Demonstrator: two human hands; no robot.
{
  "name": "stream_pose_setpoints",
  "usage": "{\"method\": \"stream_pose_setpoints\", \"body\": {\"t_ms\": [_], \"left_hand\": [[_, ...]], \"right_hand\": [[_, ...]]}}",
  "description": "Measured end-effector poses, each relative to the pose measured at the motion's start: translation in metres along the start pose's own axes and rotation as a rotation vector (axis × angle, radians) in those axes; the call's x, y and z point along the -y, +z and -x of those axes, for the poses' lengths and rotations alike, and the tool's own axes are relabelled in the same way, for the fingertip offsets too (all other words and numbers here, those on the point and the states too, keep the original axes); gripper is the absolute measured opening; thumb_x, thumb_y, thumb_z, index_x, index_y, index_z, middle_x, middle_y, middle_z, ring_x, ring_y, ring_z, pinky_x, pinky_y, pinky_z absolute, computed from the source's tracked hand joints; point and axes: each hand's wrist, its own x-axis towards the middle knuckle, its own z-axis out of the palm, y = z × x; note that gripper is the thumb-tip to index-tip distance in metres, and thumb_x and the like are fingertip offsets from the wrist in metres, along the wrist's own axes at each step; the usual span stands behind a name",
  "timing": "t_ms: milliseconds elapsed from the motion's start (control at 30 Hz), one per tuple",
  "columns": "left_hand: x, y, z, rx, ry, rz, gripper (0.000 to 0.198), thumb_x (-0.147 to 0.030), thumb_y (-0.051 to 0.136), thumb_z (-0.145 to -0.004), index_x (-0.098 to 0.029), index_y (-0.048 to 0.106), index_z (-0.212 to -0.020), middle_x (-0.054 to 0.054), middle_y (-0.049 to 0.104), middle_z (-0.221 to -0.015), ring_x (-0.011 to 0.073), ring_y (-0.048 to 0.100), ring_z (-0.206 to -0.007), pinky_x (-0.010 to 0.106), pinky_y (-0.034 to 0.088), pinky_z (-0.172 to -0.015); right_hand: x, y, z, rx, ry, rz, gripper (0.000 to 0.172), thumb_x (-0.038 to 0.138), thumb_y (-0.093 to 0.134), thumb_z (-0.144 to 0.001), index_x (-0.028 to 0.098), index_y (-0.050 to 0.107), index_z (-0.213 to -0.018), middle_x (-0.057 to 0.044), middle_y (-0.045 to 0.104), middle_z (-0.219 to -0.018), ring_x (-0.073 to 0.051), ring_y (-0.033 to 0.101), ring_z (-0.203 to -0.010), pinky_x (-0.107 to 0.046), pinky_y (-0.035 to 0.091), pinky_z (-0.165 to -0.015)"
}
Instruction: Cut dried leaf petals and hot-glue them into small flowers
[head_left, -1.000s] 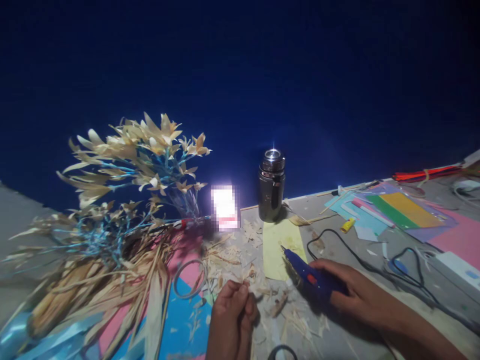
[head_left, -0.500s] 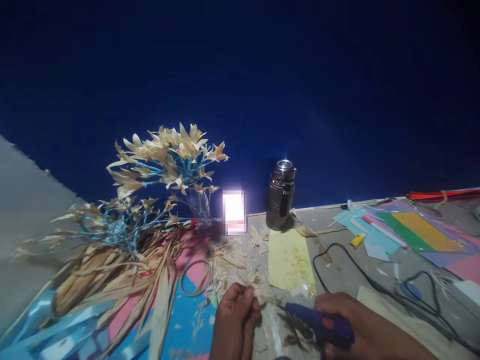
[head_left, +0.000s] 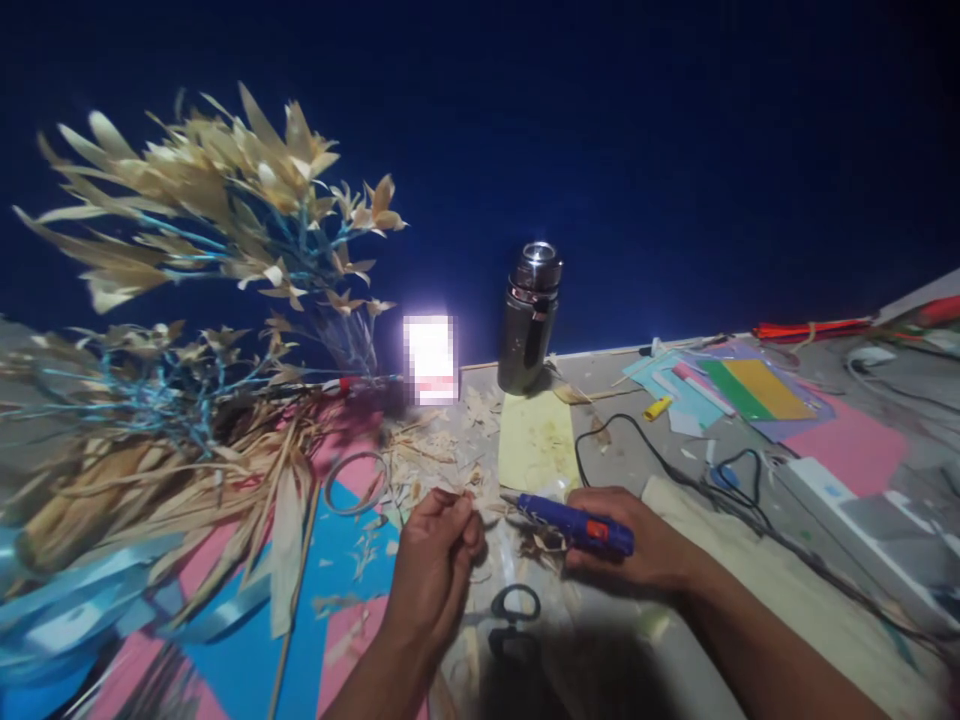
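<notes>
My right hand is wrapped round a blue glue gun, whose nozzle points left toward my left hand. My left hand is pinched shut on a small pale scrap of dried leaf just left of the nozzle. Both hands hover over a grey table strewn with leaf shavings. The glue gun's black cord runs off to the right.
Dried-leaf flowers on blue stems stand at the left above a heap of leaves and blue ribbon. A steel flask, yellow sheet, coloured papers, white power strip, tape ring and scissors lie around.
My right hand has brought the glue gun leftward so its nozzle sits close to my left hand's pinch. The view has tilted down and shifted, showing scissors below the hands.
</notes>
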Motion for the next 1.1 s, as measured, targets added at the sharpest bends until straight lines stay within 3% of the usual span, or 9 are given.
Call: {"method": "stream_pose_setpoints", "body": {"t_ms": [267,633,1100], "left_hand": [[0.004,-0.001,0.001,0.032,-0.048,-0.053,0.036,-0.03,0.091,-0.069,-0.017,0.06,-0.08,-0.007,0.05,-0.05,0.0066,0.04,-0.046,0.019,0.029,-0.047],[0.006,-0.004,0.0,0.057,-0.106,0.071,0.037,-0.023,0.093,-0.067,-0.017,0.06,-0.082,-0.008,0.049,-0.058,0.0045,0.038,-0.047,0.018,0.03,-0.046],[0.007,-0.002,0.0,0.084,-0.134,0.11,0.035,-0.021,0.093,-0.068,-0.016,0.061,-0.079,-0.008,0.046,-0.059,0.0035,0.036,-0.048,0.017,0.03,-0.045]], "right_hand": [[-0.007,0.002,0.002,0.016,-0.058,-0.012,0.036,0.051,0.07,-0.091,0.019,0.059,-0.079,-0.001,0.057,-0.074,-0.016,0.052,-0.066,-0.026,0.04,-0.063],[0.003,-0.003,0.001,0.025,0.022,-0.042,0.051,0.067,0.065,-0.089,0.019,0.061,-0.073,-0.001,0.06,-0.068,-0.016,0.054,-0.061,-0.028,0.041,-0.06],[0.002,-0.002,0.002,0.008,-0.009,-0.053,0.051,0.066,0.067,-0.088,0.019,0.057,-0.069,0.001,0.056,-0.063,-0.014,0.051,-0.058,-0.027,0.035,-0.057]]}}
